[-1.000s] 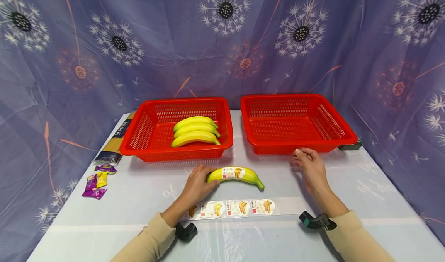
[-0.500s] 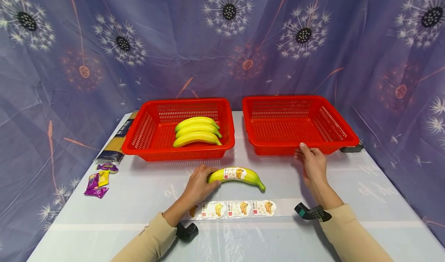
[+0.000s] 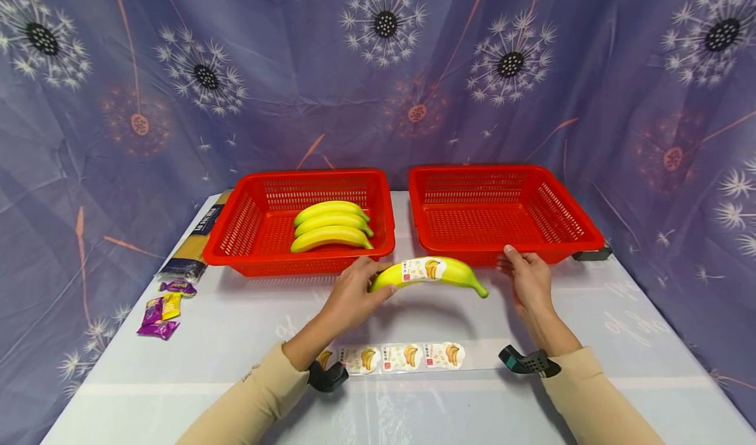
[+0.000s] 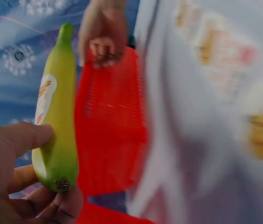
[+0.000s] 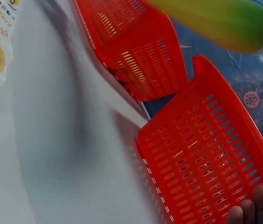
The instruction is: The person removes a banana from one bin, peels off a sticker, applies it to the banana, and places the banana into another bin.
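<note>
My left hand grips the stem end of a yellow-green banana with a banana sticker on it and holds it in the air, just in front of the gap between two red baskets. In the left wrist view my thumb and fingers wrap round the banana. My right hand holds the front rim of the right red basket; its fingertips lie against the basket's wall. A strip of banana stickers lies on the table near me.
The left red basket holds three bananas. Candy wrappers and a dark packet lie at the table's left edge. A patterned blue curtain hangs behind the baskets.
My left hand has lifted the stickered banana off the table and carried it up and to the right, toward the baskets. My right hand has stayed at the right basket's rim.
</note>
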`<control>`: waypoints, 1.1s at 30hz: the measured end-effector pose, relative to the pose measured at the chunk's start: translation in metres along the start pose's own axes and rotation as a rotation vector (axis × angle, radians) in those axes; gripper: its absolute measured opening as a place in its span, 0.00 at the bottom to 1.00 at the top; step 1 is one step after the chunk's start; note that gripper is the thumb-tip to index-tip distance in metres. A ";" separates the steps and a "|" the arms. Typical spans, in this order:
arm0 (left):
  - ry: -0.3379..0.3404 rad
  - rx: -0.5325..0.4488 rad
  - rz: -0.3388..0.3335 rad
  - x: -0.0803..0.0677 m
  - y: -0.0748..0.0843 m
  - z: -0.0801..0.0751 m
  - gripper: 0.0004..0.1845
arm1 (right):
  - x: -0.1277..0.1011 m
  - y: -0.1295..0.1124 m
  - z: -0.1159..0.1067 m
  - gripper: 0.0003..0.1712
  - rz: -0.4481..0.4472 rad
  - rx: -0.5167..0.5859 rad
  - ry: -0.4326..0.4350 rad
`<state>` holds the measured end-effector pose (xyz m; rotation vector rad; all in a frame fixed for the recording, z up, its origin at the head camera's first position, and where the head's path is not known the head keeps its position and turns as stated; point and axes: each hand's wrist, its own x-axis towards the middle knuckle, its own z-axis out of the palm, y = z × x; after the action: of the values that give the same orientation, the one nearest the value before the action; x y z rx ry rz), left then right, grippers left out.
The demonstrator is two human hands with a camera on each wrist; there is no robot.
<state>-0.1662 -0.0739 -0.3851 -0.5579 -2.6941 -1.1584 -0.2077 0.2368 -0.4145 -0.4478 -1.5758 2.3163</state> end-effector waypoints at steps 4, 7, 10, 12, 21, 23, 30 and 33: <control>0.011 0.005 0.045 0.027 0.020 -0.001 0.21 | 0.001 0.002 -0.001 0.07 -0.013 -0.032 0.005; 0.021 0.028 0.064 0.051 0.030 0.004 0.21 | 0.001 0.002 -0.001 0.07 -0.023 -0.032 -0.005; 0.011 0.052 0.062 0.075 0.038 0.012 0.21 | 0.002 0.003 -0.001 0.08 -0.035 -0.018 -0.020; -0.008 0.071 0.046 0.089 0.042 0.018 0.22 | 0.001 0.003 -0.001 0.09 -0.038 -0.014 -0.017; -0.087 0.227 0.012 0.136 0.054 0.047 0.20 | 0.000 0.006 -0.002 0.11 -0.028 -0.048 0.006; -0.094 0.261 0.024 0.143 0.056 0.051 0.19 | -0.001 0.006 -0.002 0.11 -0.029 -0.052 0.004; -0.166 0.373 0.055 0.155 0.061 0.067 0.17 | 0.000 0.005 0.000 0.10 -0.034 -0.051 0.009; -0.200 0.420 0.065 0.156 0.062 0.072 0.15 | 0.000 0.004 0.000 0.10 -0.035 -0.062 0.010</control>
<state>-0.2844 0.0606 -0.3493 -0.7125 -2.9362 -0.5162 -0.2077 0.2352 -0.4185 -0.4428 -1.6418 2.2410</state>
